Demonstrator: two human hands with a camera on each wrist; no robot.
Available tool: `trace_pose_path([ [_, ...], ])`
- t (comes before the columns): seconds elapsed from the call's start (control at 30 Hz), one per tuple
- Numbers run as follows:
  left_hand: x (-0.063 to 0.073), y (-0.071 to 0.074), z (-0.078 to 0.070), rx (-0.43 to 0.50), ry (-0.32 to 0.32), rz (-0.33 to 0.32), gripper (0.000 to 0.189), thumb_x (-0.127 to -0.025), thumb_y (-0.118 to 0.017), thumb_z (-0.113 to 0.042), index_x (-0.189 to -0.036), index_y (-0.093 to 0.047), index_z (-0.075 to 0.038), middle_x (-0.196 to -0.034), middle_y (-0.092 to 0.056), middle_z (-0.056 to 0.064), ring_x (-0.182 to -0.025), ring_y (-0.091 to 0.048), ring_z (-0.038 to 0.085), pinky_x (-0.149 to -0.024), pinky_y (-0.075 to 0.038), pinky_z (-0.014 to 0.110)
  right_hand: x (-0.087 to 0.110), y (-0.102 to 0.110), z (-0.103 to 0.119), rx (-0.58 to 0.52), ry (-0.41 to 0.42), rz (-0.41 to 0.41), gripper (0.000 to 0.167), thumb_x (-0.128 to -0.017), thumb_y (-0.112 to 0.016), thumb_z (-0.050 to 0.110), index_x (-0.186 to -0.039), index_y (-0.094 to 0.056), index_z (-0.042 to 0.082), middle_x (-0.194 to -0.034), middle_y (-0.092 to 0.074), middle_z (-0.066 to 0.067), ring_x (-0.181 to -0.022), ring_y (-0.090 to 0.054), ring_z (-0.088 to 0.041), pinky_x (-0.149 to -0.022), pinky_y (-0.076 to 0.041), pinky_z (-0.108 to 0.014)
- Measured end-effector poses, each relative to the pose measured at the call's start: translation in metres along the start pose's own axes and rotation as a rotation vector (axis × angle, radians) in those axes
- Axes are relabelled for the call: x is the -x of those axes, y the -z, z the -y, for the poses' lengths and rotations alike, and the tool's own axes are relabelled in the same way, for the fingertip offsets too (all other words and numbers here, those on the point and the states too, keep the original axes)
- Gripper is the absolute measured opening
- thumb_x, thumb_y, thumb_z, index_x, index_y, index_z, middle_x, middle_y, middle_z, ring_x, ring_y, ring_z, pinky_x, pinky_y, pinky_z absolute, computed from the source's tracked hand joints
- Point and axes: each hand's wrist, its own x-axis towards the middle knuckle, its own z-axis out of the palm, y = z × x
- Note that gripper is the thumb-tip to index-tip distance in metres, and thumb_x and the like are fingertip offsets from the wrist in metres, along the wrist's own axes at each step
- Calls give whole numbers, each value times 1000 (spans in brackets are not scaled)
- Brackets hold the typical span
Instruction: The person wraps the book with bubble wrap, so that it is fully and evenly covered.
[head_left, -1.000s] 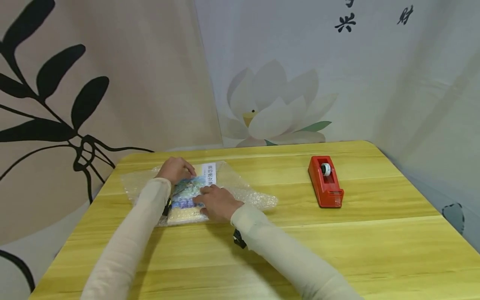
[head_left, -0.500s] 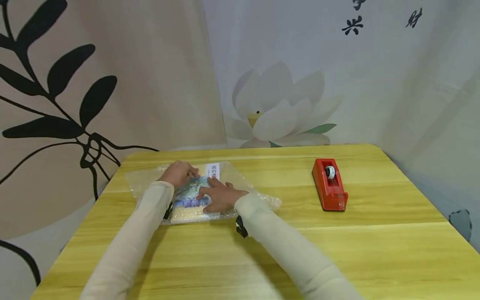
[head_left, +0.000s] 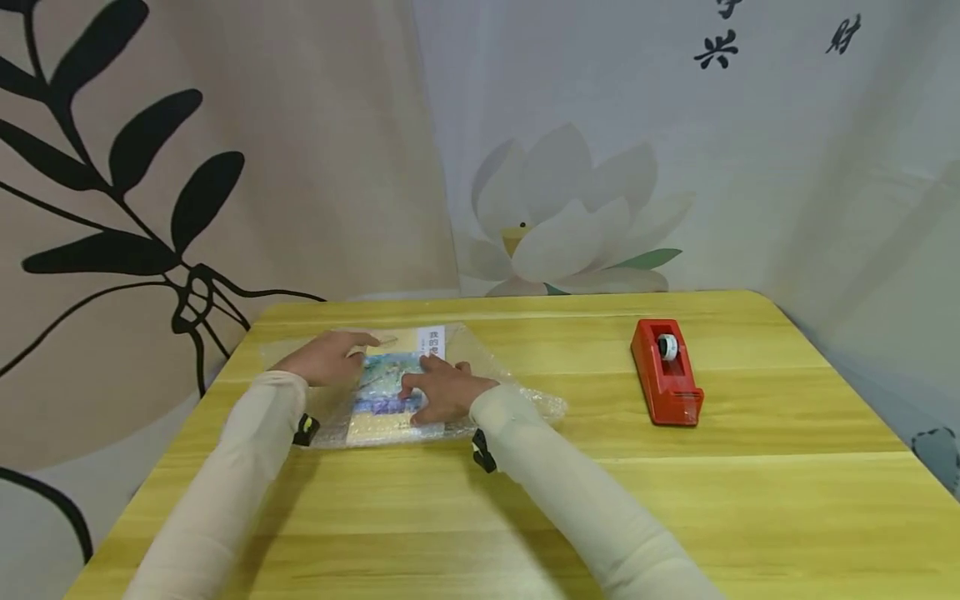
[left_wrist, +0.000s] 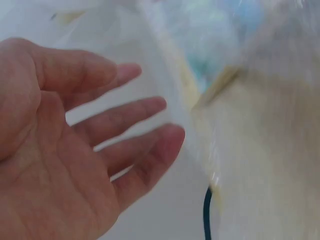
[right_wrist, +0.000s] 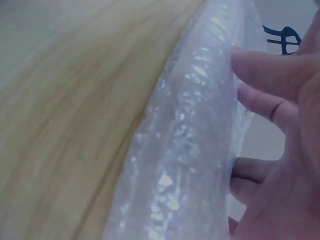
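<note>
A book (head_left: pixel 386 377) with a blue-green painted cover and a white title strip lies on the table within clear bubble wrap (head_left: pixel 542 405). My right hand (head_left: pixel 450 393) rests on the book's right part with spread fingers, covering some of the cover and title. In the right wrist view, the fingertips touch the wrap (right_wrist: pixel 175 150). Over the wrap's left side is my left hand (head_left: pixel 318 358), its fingers pointing right toward the book's upper left edge. The left wrist view has this hand (left_wrist: pixel 75 145) with fingers extended and nothing held, beside the blurred wrap.
A red tape dispenser (head_left: pixel 667 379) with a small white roll stands on the right half of the wooden table (head_left: pixel 570 483). Behind the table hangs a printed curtain (head_left: pixel 360 150) with leaves and a lotus flower.
My left hand has come off the book cover and moved left, its fingers straighter. My right hand has shifted slightly up the book and stays on it. The head view has turned slightly left.
</note>
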Motion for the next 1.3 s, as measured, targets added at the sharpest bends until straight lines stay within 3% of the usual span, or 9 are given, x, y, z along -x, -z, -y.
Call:
trace_pose_path([
  [0.1, 21, 10, 12, 32, 34, -88, 43, -106, -43, -15, -147, -48, -1, -152, -43, 31, -130, -50, 51, -100, -46, 64, 1, 2, 1, -22, 0, -3, 34, -95, -66, 45, -128, -57, 40, -170, -18, -7, -160, -9, -24, -123, -17, -61],
  [0.33, 44, 5, 42, 89, 128, -209, 46, -104, -49, -19, -144, -47, 3, -151, -39, 35, -135, -39, 56, -104, -41, 67, 4, 3, 1, -54, -11, 15, 32, -96, -65, 45, -127, -58, 41, -171, -16, -5, -160, -6, -22, -123, -11, -63],
  [0.47, 50, -1, 58, 143, 238, -220, 53, -105, -46, -25, -148, -40, 4, -150, -33, 40, -131, -39, 57, -99, -43, 65, 4, 2, 2, -52, -2, 11, 32, -95, -66, 45, -126, -58, 41, -170, -17, -5, -160, -7, -22, -122, -13, -63],
  [0.7, 58, -9, 73, 223, 324, -161, 61, -105, -44, -31, -151, -32, 8, -127, -60, 35, -111, -61, 46, -88, -51, 54, 4, 2, 1, -68, -10, 2, 32, -94, -68, 44, -125, -60, 41, -170, -17, -5, -160, -7, -22, -123, -10, -66],
  [0.77, 57, -11, 75, 286, 348, -162, 60, -105, -44, -31, -150, -33, 6, -133, -54, 36, -113, -61, 43, -89, -51, 51, 5, 2, 1, -70, -11, 3, 32, -94, -68, 44, -125, -60, 41, -171, -16, -5, -160, -6, -22, -123, -10, -65],
  [0.93, 56, -18, 80, 398, 313, -199, 53, -103, -52, -24, -146, -42, 5, -144, -45, 36, -115, -61, 41, -88, -54, 44, 5, 2, 1, -83, -5, 1, 32, -95, -68, 43, -125, -60, 40, -171, -16, -5, -160, -6, -23, -123, -10, -65],
  [1.17, 56, -15, 67, 393, 235, -288, 50, -100, -60, -17, -145, -49, -1, -150, -46, 29, -125, -56, 47, -89, -56, 43, 5, 1, 0, -96, -7, -5, 31, -94, -69, 43, -124, -61, 40, -171, -16, -5, -160, -6, -23, -123, -9, -66],
  [1.3, 58, -11, 55, 389, 204, -359, 50, -99, -61, -15, -147, -50, -9, -134, -60, 27, -102, -66, 35, -68, -52, 31, 4, 1, -1, -95, -2, -14, 30, -94, -68, 43, -123, -61, 40, -170, -17, -5, -160, -7, -22, -123, -10, -66],
])
